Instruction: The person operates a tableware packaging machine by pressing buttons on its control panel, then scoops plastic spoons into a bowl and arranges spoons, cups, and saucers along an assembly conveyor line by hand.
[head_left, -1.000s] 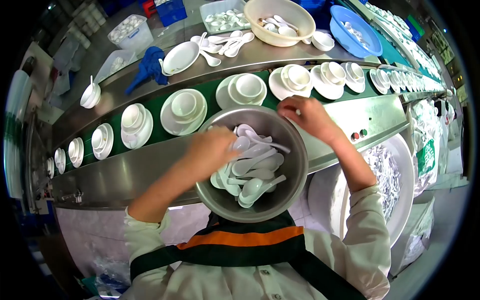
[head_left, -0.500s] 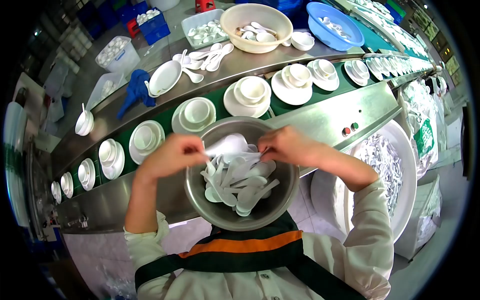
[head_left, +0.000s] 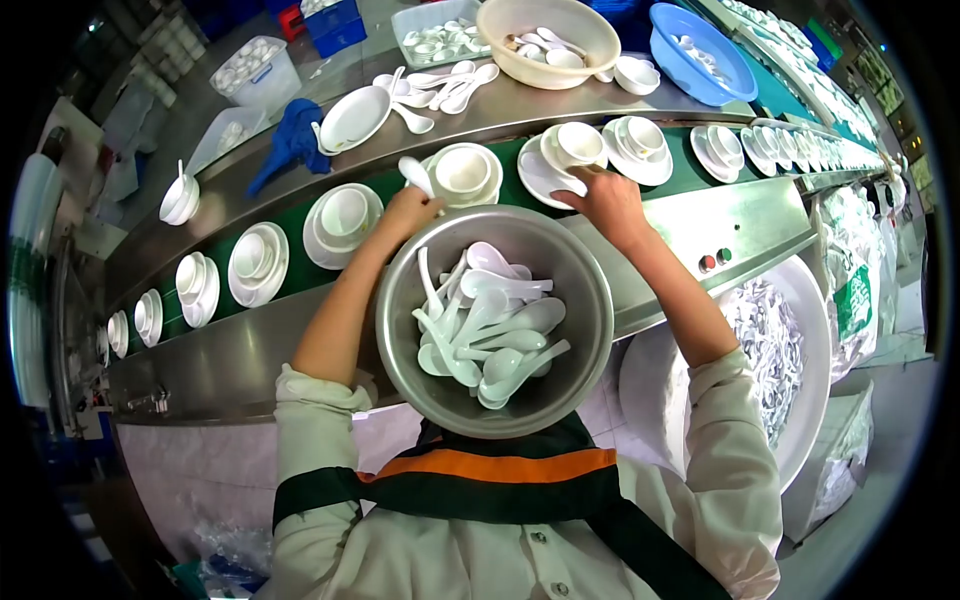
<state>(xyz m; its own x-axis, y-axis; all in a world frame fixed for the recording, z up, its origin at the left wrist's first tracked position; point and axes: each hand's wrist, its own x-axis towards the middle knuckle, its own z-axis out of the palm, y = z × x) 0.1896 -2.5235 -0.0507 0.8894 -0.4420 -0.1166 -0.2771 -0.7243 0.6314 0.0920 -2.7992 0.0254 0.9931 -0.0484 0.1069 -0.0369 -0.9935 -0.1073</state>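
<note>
A steel bowl (head_left: 400,375) full of white spoons (head_left: 500,325) sits right in front of my body. Beyond its left rim, my left hand (head_left: 408,212) is closed on a white spoon (head_left: 415,176), its rounded end pointing away from me. That spoon is beside a plate (head_left: 492,190) with a cup (head_left: 463,171) on it. Over on the right, my right hand (head_left: 610,205) pinches another white spoon (head_left: 567,181) at the edge of a second plate (head_left: 537,178), which carries a bowl and cup (head_left: 580,146). My right fingers partly hide that spoon.
Stacked place settings line a green conveyor belt (head_left: 390,187). Behind it, a steel ledge holds loose spoons (head_left: 455,90), an oval dish (head_left: 356,118), a blue cloth (head_left: 292,145), a cream basin (head_left: 550,45) and a blue basin (head_left: 700,55). A white tub (head_left: 815,345) of wrapped pieces stands right.
Both hands have left the steel bowl and reached forward to the belt, each with a spoon. The place settings have shifted in view, and the ledge items appear farther right.
</note>
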